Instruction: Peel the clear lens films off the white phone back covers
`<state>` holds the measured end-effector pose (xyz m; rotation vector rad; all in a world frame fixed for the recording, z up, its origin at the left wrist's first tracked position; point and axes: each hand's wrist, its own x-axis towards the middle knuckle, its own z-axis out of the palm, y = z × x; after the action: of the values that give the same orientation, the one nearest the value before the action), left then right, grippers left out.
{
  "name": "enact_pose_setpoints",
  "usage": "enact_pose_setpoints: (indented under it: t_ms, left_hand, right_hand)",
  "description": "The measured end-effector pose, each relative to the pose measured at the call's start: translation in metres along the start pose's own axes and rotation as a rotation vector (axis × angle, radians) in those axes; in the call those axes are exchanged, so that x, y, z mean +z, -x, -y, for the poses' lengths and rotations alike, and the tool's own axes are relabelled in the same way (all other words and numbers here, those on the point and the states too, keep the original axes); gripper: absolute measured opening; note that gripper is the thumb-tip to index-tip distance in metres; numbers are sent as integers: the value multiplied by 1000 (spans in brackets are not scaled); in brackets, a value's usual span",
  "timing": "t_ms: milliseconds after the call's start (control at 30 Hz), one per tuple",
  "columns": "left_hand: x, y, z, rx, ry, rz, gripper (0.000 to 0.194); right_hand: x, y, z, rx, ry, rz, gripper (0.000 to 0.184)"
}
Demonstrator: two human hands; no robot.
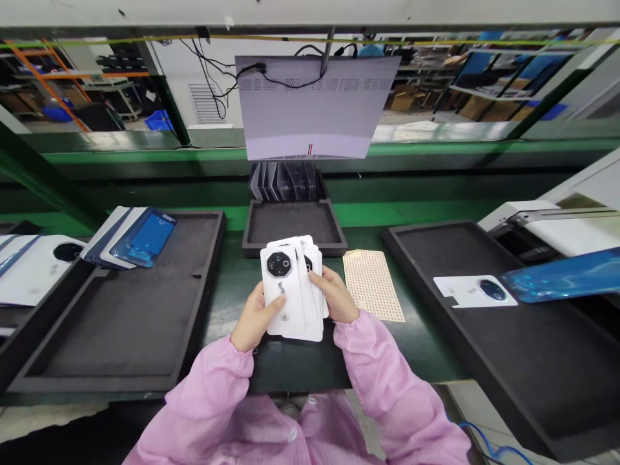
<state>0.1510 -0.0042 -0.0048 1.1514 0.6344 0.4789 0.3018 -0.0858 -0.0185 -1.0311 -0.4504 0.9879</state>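
Both my hands hold a fanned stack of white phone back covers [291,303] above the dark green bench. The front cover shows a dark round camera area and dark printed characters. My left hand [256,318] grips the stack's left side, its thumb lying on the front cover. On the right side my right hand [336,296] pinches the rear covers, thumb in front. The fingers behind the stack are hidden. Just right of my right hand lies a cream sheet [372,284] with rows of small red dots.
A black tray [126,329] at left carries white and blue-filmed panels [145,239]. Ahead, another black tray [293,223] has dark panels [283,181] standing behind it. The right tray [523,361] bears a white cover [475,292] and blue film [566,274]. A monitor [317,106] hangs overhead.
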Motion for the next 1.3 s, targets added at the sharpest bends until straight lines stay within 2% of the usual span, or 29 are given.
enact_pose_setpoints:
  t_ms: [100,333,600,800,1167,1300]
  left_hand:
    - [-2,-1,-2,0,15,-31,45]
    - [-5,-5,-2,42,41,-128,42]
    - [-6,-4,-5,86,78,-143,40]
    - [-7,-5,-5,117,109,-188,43]
    - [-13,-5,-8,98,131,-130,44]
    - [-10,-4,-5,102,63,-60,46]
  right_hand:
    - [-4,-1,0,34,12,34,36]
    - [-7,-5,-8,41,14,-20,30]
    - [-11,3,3,101,19,101,33]
    - [-12,-1,-1,79,20,7,32]
    - [-19,-6,0,-13,53,-101,39]
    - [-15,-7,-6,-70,138,-128,40]
